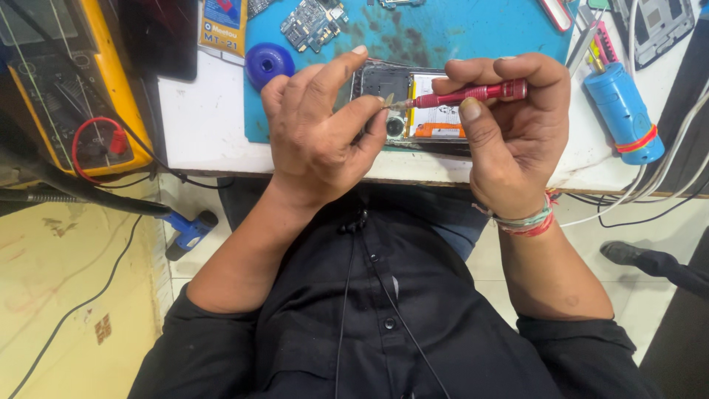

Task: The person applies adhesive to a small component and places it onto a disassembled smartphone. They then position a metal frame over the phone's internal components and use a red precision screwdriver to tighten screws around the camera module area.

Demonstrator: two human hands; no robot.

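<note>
Centre of the frame, just above the middle: the right hand (pixel 509 140) is closed around a slim red screwdriver (pixel 473 93), thumb underneath, fingers curled over the top, holding it nearly level with its metal tip pointing left. The left hand (pixel 317 137) meets it there, thumb and bent fingers pinched together at the tip; whether something tiny sits between them, I can't tell. The forefinger stretches up and to the right.

Behind both hands lies an opened phone (pixel 413 111), back cover off: dark frame, a pale battery with an orange strip along its lower edge, a round camera lens showing near the left thumb. It rests on a blue mat (pixel 458 33), stained dark in patches, on the white worktop (pixel 199 125).

Upper left of the mat, a round blue cap (pixel 269 62) and a loose circuit board (pixel 314 22). Far right, a blue cylinder with a red band (pixel 624 111). At the left edge, a yellow meter (pixel 74 81) with a red lead.
</note>
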